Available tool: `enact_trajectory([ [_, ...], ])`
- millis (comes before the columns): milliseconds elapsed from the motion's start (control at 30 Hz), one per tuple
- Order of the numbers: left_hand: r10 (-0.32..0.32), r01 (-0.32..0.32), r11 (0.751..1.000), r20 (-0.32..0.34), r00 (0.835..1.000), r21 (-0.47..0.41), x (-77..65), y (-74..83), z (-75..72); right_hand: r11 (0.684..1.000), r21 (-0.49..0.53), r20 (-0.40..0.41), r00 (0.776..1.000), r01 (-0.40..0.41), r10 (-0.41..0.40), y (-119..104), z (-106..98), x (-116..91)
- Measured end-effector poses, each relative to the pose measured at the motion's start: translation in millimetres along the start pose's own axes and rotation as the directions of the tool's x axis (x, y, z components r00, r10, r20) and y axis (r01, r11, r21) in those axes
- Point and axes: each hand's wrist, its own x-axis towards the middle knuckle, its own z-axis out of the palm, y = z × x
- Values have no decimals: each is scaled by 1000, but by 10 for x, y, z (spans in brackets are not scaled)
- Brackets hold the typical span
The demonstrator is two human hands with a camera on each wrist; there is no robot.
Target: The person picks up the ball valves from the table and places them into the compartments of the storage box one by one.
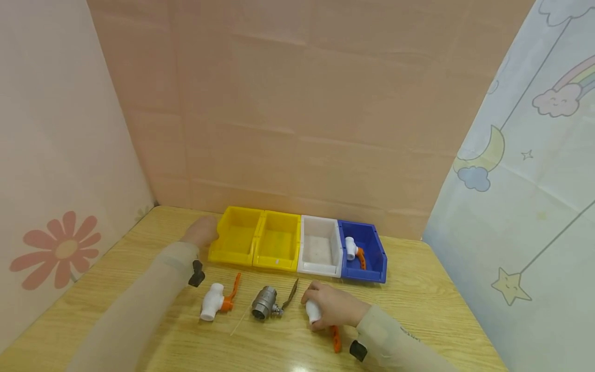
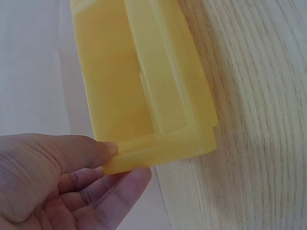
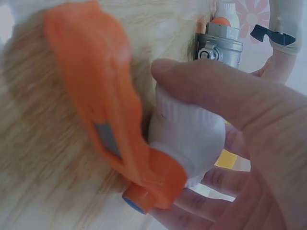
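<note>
My left hand pinches the side wall of the leftmost yellow bin, thumb over the rim and fingers below, as the left wrist view shows. On the table at the right, my right hand grips a white plastic ball valve by its body, thumb across one end. The orange lever of that valve points away from the palm. Left of this hand lies a metal ball valve with a dull lever. Further left is another white ball valve with an orange handle.
Right of the left bin stand a second yellow bin, a white bin and a blue bin, side by side. Inside the blue one lies a white valve with an orange handle. A thin stick lies near the metal valve.
</note>
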Motion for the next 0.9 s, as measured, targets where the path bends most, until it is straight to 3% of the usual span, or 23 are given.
enact_trajectory([
  [233,-6,6,1000,0,1000,3,15,-26,10,1000,5,28,1000,-9,9,-66,-100,28],
  [467,-2,2,1000,-2,1000,3,31,-42,23,997,-74,-7,1000,10,-10,-124,-362,116],
  [900,-23,24,999,28,999,-24,43,-23,-5,995,46,-98,991,-90,94,-74,-980,277],
])
